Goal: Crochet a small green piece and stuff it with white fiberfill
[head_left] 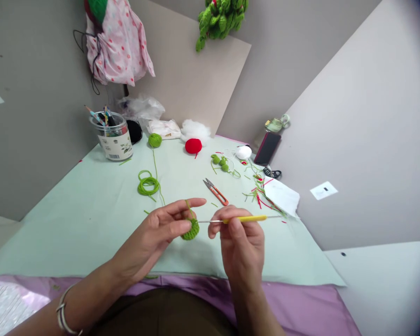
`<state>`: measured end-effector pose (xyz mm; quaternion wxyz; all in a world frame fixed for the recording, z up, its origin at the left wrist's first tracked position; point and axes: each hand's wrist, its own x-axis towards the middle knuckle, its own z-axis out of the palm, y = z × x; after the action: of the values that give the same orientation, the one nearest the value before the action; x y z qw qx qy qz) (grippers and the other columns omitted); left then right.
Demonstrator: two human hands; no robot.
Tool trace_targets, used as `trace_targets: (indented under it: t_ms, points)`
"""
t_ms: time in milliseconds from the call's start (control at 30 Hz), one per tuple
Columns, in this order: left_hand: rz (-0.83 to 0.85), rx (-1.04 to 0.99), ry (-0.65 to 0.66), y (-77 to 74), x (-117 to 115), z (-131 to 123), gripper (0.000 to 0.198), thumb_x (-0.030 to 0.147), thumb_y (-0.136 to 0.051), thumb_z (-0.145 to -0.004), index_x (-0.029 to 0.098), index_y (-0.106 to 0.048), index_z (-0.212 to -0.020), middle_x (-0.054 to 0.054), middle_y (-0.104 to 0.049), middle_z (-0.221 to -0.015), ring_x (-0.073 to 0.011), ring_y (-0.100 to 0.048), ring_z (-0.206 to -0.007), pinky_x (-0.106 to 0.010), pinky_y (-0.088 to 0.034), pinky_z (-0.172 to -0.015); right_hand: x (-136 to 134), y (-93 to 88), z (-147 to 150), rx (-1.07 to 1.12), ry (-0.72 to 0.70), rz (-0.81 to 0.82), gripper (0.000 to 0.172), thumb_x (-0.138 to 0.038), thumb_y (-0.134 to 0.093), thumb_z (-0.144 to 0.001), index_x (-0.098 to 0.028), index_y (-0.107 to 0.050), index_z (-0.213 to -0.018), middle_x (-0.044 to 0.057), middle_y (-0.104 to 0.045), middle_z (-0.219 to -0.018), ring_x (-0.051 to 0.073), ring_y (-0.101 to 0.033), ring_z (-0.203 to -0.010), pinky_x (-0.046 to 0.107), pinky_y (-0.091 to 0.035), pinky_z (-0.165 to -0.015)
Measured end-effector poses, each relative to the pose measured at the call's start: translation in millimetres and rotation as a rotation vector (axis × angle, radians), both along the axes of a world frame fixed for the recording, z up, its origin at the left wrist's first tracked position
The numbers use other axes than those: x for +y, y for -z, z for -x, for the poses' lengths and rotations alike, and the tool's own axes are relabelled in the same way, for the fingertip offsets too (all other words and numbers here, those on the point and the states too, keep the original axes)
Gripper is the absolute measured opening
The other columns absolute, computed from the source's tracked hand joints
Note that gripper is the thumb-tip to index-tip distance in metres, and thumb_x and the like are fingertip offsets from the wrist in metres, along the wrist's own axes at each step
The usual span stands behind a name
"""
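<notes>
My left hand (164, 228) pinches a small round green crochet piece (191, 231) between thumb and fingers, its index finger stretched out with green yarn looped over it. In my right hand (243, 238) is a crochet hook (247, 219) with a yellow handle, held like a pencil. The hook's thin metal shaft points left and its tip meets the upper edge of the crochet piece. From my left hand the yarn runs back past a loose green coil (148, 184) to a green yarn ball (155, 140).
Orange-handled thread snips (216, 191) lie beyond my hands. Further back are a red yarn ball (193, 146), white stuffing (196, 130), a pencil tub (115, 140) and small green crocheted pieces (220, 162). Yarn scraps (259, 198), white paper (283, 196) and a phone (267, 148) sit at right.
</notes>
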<state>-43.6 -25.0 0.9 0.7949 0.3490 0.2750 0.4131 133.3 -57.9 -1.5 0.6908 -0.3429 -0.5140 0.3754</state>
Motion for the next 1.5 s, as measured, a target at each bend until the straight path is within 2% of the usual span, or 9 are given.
trace_targets:
  t_ms: [200,367,500,700,900,1067,1200,1367,1500]
  points:
    - [-0.239,0.214,0.016,1.2,-3,3,0.039,0.036,-0.085,-0.089,0.038,-0.081,-0.128,-0.002,-0.076,-0.117,-0.0253,-0.062,-0.12,-0.037,-0.045,-0.107,6,5.7,0,0.011,-0.075,0.127,0.016,-0.036,-0.072,-0.1,-0.024,-0.081,-0.097,0.005,-0.078,-0.089,0.017,-0.07,-0.076,0.031,-0.06,-0.071]
    - [-0.222,0.148,0.035,-1.5,-2,6,0.034,0.034,-0.083,-0.091,0.037,-0.082,-0.125,0.0,-0.067,-0.095,-0.018,-0.064,-0.094,-0.032,-0.051,-0.096,8,-4.4,-3,0.175,-0.183,0.182,0.017,-0.036,-0.071,-0.101,-0.023,-0.077,-0.092,0.002,-0.076,-0.083,0.013,-0.068,-0.069,0.026,-0.058,-0.066]
    - [-0.202,0.116,0.028,-2.6,-2,5,0.037,0.031,-0.085,-0.089,0.037,-0.081,-0.125,0.001,-0.062,-0.092,-0.0147,-0.06,-0.089,-0.027,-0.051,-0.088,8,-7.8,-5,0.137,-0.21,0.147,0.019,-0.034,-0.066,-0.104,-0.022,-0.075,-0.092,0.002,-0.076,-0.084,0.014,-0.069,-0.071,0.027,-0.059,-0.068]
    - [-0.262,0.212,-0.051,-2.0,-4,7,0.04,0.028,-0.084,-0.089,0.036,-0.08,-0.128,0.001,-0.062,-0.093,-0.0164,-0.059,-0.092,-0.03,-0.05,-0.094,-1,-8.9,-6,-0.137,-0.052,0.035,0.019,-0.029,-0.058,-0.108,-0.023,-0.074,-0.099,0.004,-0.076,-0.091,0.017,-0.071,-0.08,0.034,-0.061,-0.075]
    - [-0.339,0.341,-0.208,-3.8,-8,2,0.039,0.025,-0.083,-0.089,0.031,-0.081,-0.127,0.0,-0.066,-0.095,-0.0199,-0.06,-0.1,-0.035,-0.045,-0.106,-13,-7.9,-4,-0.569,0.136,-0.27,0.029,-0.011,-0.053,-0.105,-0.028,-0.074,-0.118,0.006,-0.077,-0.098,0.021,-0.074,-0.091,0.037,-0.063,-0.077]
    - [-0.136,0.136,-0.111,-4.8,-7,-4,0.062,0.03,-0.09,-0.082,0.034,-0.072,-0.141,0.002,-0.064,-0.09,-0.0171,-0.06,-0.086,-0.033,-0.051,-0.09,-15,12.3,-2,-0.939,0.354,-0.501,0.05,-0.002,-0.069,-0.093,-0.03,-0.073,-0.135,0.009,-0.078,-0.11,0.023,-0.076,-0.098,0.034,-0.065,-0.075]
    - [0.068,-0.005,0.044,-3.8,-3,0,0.058,0.032,-0.088,-0.084,0.029,-0.074,-0.14,0.001,-0.063,-0.09,-0.015,-0.056,-0.085,-0.03,-0.048,-0.09,-12,14.8,2,-0.658,0.288,-0.407,0.041,-0.007,-0.062,-0.101,-0.03,-0.075,-0.131,0.008,-0.079,-0.108,0.023,-0.076,-0.096,0.036,-0.065,-0.077]
    - [0.063,-0.031,-0.007,-3.7,2,6,0.045,0.031,-0.086,-0.083,0.028,-0.081,-0.128,0.001,-0.06,-0.09,-0.0147,-0.051,-0.086,-0.028,-0.045,-0.09,-4,5.2,2,-0.061,0.051,-0.055,0.021,-0.023,-0.058,-0.107,-0.027,-0.079,-0.105,0.004,-0.077,-0.091,0.017,-0.073,-0.074,0.033,-0.063,-0.069]
    - [-0.049,0.058,0.003,-3.2,-2,1,0.04,0.034,-0.085,-0.084,0.03,-0.083,-0.124,-0.003,-0.07,-0.101,-0.0207,-0.058,-0.1,-0.033,-0.046,-0.097,2,5.6,5,-0.076,-0.025,-0.019,0.016,-0.027,-0.065,-0.104,-0.026,-0.081,-0.105,0.006,-0.08,-0.096,0.02,-0.074,-0.083,0.034,-0.063,-0.07]
